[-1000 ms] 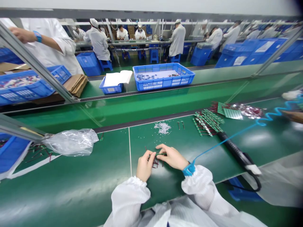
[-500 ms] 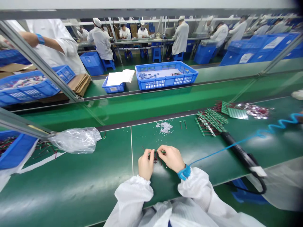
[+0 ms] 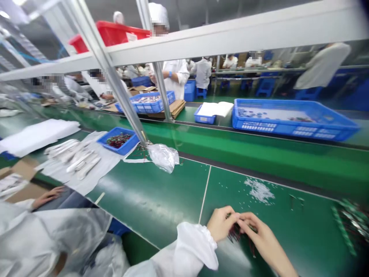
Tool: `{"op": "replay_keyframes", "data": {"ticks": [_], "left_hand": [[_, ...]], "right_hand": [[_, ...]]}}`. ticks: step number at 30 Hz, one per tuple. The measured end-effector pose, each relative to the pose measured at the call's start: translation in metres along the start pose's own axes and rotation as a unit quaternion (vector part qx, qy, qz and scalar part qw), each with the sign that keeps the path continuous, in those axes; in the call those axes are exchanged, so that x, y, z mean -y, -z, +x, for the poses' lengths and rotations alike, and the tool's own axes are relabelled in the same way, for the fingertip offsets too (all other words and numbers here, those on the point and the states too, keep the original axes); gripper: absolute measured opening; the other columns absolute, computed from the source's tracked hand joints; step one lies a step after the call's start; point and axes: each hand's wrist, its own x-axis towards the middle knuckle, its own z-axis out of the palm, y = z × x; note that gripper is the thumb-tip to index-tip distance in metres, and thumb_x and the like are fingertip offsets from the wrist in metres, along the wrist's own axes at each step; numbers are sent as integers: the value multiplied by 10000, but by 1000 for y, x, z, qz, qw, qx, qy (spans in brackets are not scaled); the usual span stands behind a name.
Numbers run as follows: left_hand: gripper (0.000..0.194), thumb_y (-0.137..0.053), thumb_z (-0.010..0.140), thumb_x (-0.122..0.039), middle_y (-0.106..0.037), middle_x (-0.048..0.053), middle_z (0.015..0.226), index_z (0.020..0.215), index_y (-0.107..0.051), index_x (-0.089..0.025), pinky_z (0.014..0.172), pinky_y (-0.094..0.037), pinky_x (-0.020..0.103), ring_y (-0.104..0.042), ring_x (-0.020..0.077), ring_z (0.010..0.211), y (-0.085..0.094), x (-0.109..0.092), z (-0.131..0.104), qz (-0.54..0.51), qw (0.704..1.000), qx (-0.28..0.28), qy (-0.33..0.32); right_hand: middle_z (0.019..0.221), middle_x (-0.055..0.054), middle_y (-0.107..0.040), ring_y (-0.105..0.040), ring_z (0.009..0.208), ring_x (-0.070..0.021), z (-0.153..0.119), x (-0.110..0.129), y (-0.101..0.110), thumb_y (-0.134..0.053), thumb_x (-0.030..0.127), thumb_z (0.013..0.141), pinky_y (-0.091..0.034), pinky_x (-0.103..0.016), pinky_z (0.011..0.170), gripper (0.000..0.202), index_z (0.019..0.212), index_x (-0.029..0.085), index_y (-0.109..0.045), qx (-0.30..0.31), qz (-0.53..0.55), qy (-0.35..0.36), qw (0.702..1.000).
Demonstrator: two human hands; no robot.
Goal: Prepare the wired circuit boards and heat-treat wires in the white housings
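My left hand (image 3: 221, 224) is closed with its fingers pinched around a small cluster of green circuit boards with dark red and black wires (image 3: 235, 234). The wires hang down below the fingers. Touching it fingertip to fingertip, my right hand (image 3: 259, 232) also pinches the boards, though the fingers hide most of them. Beyond the hands lies a scattered pile of tiny white parts (image 3: 259, 190). To its right two small thin wired boards (image 3: 296, 202) lie side by side. A blurred heap of green circuit boards (image 3: 353, 221) is at the right edge.
A clear plastic bag (image 3: 164, 157) lies by the metal post. Left of it are a blue bin of wired parts (image 3: 118, 140) and white bundles (image 3: 76, 156). A co-worker's hand (image 3: 49, 196) rests at the lower left. A blue crate (image 3: 291, 119) stands behind the green ledge.
The view has swung left, so the hands appear further right and lower, and the left neighbour's place has come in. Both hands still grip the wired boards, with fingertips now closer together.
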Motion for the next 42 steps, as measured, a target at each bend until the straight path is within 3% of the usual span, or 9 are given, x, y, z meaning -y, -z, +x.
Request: {"op": "replay_keyframes", "data": {"ticks": [4, 7, 13, 17, 22, 27, 30, 32, 42], "left_hand": [[294, -486, 861, -385, -452, -48, 518, 688, -614, -184, 525, -295, 224, -407, 94, 511, 0, -2, -5, 80, 995, -58, -9], [283, -454, 890, -394, -557, -31, 587, 737, -615, -218, 585, -330, 229, -503, 114, 573, -2, 1, -8, 147, 985, -82, -41], [291, -397, 916, -382, -591, -5, 644, 740, -562, -221, 583, -329, 238, -541, 134, 606, -2, 7, -6, 152, 981, -98, -66], [315, -448, 870, -445, -471, -37, 531, 684, -520, -200, 538, -319, 223, -445, 108, 510, 4, 6, 3, 16, 996, -89, -20], [465, -362, 863, -584, -378, -73, 436, 671, -492, -180, 437, -286, 202, -335, 77, 393, 8, 5, 14, -58, 998, 2, 17], [530, -370, 825, -658, -373, -72, 418, 622, -455, -176, 379, -222, 192, -295, 59, 357, 8, -2, 11, -116, 991, 29, 63], [510, -433, 797, -659, -376, -79, 416, 641, -472, -175, 367, -189, 192, -269, 53, 346, 8, -5, 8, -133, 986, 48, 83], [457, -498, 788, -607, -386, -82, 435, 643, -482, -174, 395, -228, 191, -285, 54, 368, 8, -5, 8, -97, 992, 55, 51], [315, -469, 860, -428, -489, -47, 558, 687, -566, -184, 558, -310, 211, -418, 94, 520, 9, -5, 5, 62, 997, -31, -38]], "right_hand": [[642, 7, -571, -535, 561, -157, -1, -7, 4, -484, 581, 797, -399, -242, 512, 382, 819, 211, -577, 24, -24, -46, 998], [623, 15, -579, -540, 543, -164, -2, -4, 2, -460, 585, 800, -405, -254, 537, 383, 857, 226, -580, 11, -70, -62, 996], [711, -12, -673, -610, 656, -217, -3, 17, -15, -433, 467, 841, -373, -282, 579, 266, 786, 255, -584, -116, -210, -59, 969], [673, -17, -651, -605, 660, -194, 2, 24, -16, -463, 443, 845, -410, -279, 632, 267, 778, 227, -605, -145, -109, -19, 983], [642, 6, -580, -531, 589, -133, 4, 26, -8, -479, 449, 853, -417, -247, 578, 295, 808, 183, -599, -66, 66, 22, 995], [586, 55, -550, -472, 502, -98, 2, 28, -11, -527, 408, 837, -358, -217, 491, 224, 882, 197, -468, -38, 144, 7, 989], [575, 55, -559, -483, 495, -94, 4, 26, -13, -534, 390, 828, -349, -210, 482, 209, 822, 203, -441, -33, 142, -4, 989], [568, 54, -564, -487, 493, -97, 6, 23, -13, -535, 376, 822, -352, -211, 485, 194, 822, 203, -447, -33, 136, -12, 990], [637, 11, -628, -565, 608, -139, 4, 23, -10, -526, 327, 808, -405, -244, 598, 175, 707, 200, -591, -125, -61, -36, 990]]}}
